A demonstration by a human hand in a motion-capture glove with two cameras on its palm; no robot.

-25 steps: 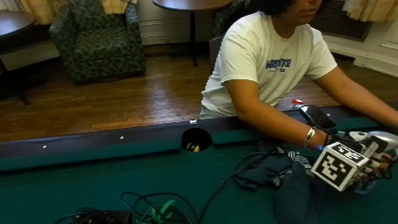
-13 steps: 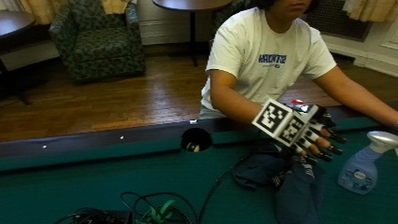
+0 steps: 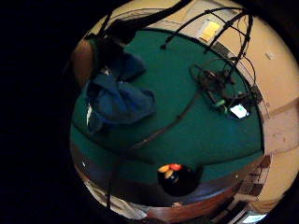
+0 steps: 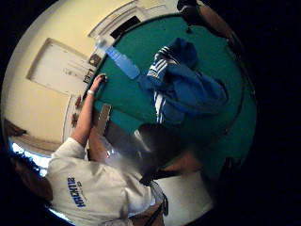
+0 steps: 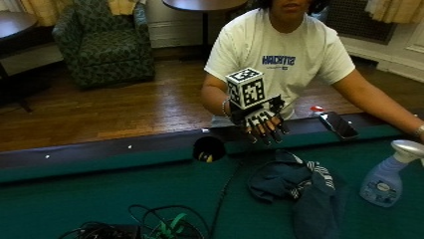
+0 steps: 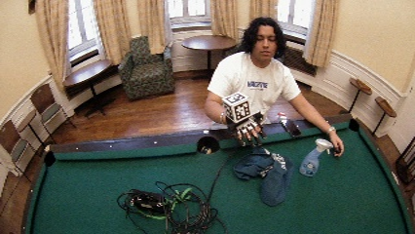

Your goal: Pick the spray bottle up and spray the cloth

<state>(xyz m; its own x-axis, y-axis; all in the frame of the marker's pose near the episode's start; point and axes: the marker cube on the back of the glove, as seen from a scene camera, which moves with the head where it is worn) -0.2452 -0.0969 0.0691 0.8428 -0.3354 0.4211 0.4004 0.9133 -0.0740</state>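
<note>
The spray bottle [image 5: 387,175], pale blue with a white trigger head, stands upright on the green felt at the right. The dark blue cloth [image 5: 299,185], with white stripes, lies crumpled on the felt to the bottle's left. My gloved right hand [image 5: 262,121] hangs in the air over the table's dark rail, behind the cloth and well left of the bottle. Its fingers point down, relaxed, and hold nothing. The thumb side palm view shows the bottle [image 4: 120,60] beside the cloth [image 4: 186,89]. The little finger side palm view shows the cloth [image 3: 117,99] from above.
A phone [image 5: 338,125] lies on the rail to the right of my hand. A side pocket [image 5: 209,148] holding balls opens to its left. A tangle of cables [image 6: 170,204] sits on the felt at the front left. The person's bare hand [image 6: 337,146] rests beside the bottle.
My gloved hand has left the spray bottle at the right and moved left and back to above the rail. The bottle stays standing on the felt.
</note>
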